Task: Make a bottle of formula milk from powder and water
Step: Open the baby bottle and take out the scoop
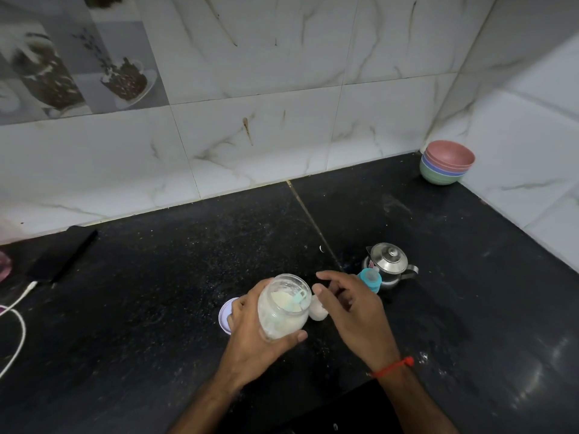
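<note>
Inside the tilted jar (283,308) — white powder, teal scoop (296,300).

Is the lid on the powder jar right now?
No: the jar in the left hand is open, scoop inside, and the lid lies on the counter.

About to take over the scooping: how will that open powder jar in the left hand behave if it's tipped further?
The jar looks clear and smooth, so probably slippery in the left hand. It is lidless and already tilted; the powder and teal scoop would likely spill.
</note>
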Tool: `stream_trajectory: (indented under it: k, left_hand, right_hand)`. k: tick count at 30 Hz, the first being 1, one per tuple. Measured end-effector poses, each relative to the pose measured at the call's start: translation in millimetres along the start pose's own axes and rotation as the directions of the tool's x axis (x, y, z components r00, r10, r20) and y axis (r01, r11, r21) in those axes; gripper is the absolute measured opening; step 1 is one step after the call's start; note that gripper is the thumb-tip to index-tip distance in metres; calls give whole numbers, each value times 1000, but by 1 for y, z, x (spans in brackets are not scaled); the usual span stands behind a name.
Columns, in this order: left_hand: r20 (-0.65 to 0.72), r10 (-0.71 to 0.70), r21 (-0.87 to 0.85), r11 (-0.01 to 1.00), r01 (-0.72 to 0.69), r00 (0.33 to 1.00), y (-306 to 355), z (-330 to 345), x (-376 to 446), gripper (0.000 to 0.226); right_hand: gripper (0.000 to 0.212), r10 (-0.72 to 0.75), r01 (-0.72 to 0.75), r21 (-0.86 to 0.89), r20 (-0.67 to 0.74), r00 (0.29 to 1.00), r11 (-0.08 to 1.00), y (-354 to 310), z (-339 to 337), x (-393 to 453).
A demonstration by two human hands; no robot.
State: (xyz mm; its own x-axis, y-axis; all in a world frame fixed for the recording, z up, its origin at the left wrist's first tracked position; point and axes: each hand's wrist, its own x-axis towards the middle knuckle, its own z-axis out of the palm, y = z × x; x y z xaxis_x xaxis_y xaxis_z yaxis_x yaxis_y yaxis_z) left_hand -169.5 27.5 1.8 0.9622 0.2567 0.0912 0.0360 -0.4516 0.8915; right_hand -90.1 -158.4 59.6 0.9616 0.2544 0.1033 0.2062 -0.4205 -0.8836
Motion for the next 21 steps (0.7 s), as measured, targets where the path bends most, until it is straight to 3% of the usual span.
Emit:
stream_trajectory:
  k: [8, 16, 19, 21]
  left_hand:
    - [-51, -180, -58, 983, 177, 982, -39, 4, 77, 99]
    - [-57, -207, 41, 977, 209, 977, -60, 11, 135, 103]
    - [-23, -266, 151, 952, 266, 964, -58, 7, 139, 139]
    - [-95, -302, 204, 927, 315, 949, -51, 4, 127, 156]
  right_hand:
    - [11, 26, -25, -17, 47, 999, 1000, 20, -7, -19]
    - [19, 34, -30, 48, -81, 996, 998, 24, -14, -25]
    - [21, 42, -36, 49, -120, 992, 998, 32, -21, -25]
    - [26, 39, -27, 65, -194, 980, 998, 39, -23, -24]
